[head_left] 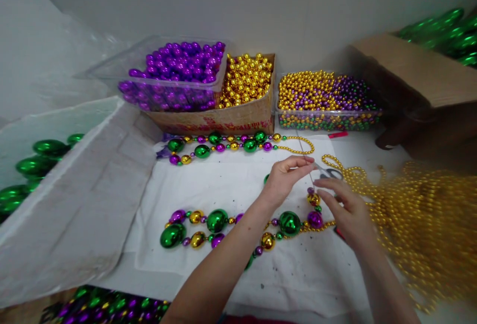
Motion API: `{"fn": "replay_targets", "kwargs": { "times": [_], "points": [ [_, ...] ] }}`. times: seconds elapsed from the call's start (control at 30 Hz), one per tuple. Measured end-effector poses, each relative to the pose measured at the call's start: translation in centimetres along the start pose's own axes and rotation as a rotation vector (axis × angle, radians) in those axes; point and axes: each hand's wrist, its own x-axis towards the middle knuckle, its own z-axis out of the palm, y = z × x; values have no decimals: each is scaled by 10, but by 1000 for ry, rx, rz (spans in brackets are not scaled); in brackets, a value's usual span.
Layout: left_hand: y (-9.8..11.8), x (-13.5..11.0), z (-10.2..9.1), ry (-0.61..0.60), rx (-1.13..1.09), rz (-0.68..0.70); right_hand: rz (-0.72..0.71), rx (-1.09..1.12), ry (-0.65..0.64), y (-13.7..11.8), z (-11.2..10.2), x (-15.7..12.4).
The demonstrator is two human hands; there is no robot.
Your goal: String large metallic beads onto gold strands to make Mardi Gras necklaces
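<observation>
My left hand [286,179] is closed in a pinch on a thin dark string [301,142], which runs up past the fingertips and down to a strung row of beads. At its lower end hang a gold bead [313,199] and a purple bead [315,220]. Close beside this end is my right hand [345,203], thumb and forefinger slightly apart. The strand continues left with a large green bead [289,223] and more purple and gold ones, partly hidden by my left forearm. Scissors [331,174] lie just behind my fingers.
A finished-looking bead necklace [202,151] lies farther back on the white cloth [179,177]. Behind stand a tub of purple beads [219,83], a cardboard box [242,115] of gold beads and a bin of small mixed beads [328,118]. Gold bead chains [425,224] heap at right.
</observation>
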Motion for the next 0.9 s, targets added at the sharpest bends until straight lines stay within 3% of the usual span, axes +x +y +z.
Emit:
{"fn": "replay_targets", "kwargs": {
  "times": [0.2, 0.3, 0.4, 0.47, 0.57, 0.63, 0.77, 0.9],
  "points": [
    [10, 0, -10, -4, -73, -54, 113, 281, -38, -3, 28, 5],
    [13, 0, -16, 11, -78, -55, 66, 222, -52, -5, 39, 9],
    [16, 1, -22, 14, -51, -43, 27, 212, 1, -11, 38, 14],
    [15, 0, -29, 24, -20, -44, 68, 331, 8, -15, 31, 16],
    [3, -6, -42, 62, 32, -103, 281, 605, -93, -18, 20, 15],
    [-10, -14, -52, 157, 147, -124, 397, 688, -127, -17, 16, 11],
    [-35, -28, -64, 438, 515, -77, 429, 605, -9, -9, 18, 0],
    [-55, -29, -62, 413, 594, -157, 444, 555, 23, -4, 22, -9]
  ]
}}
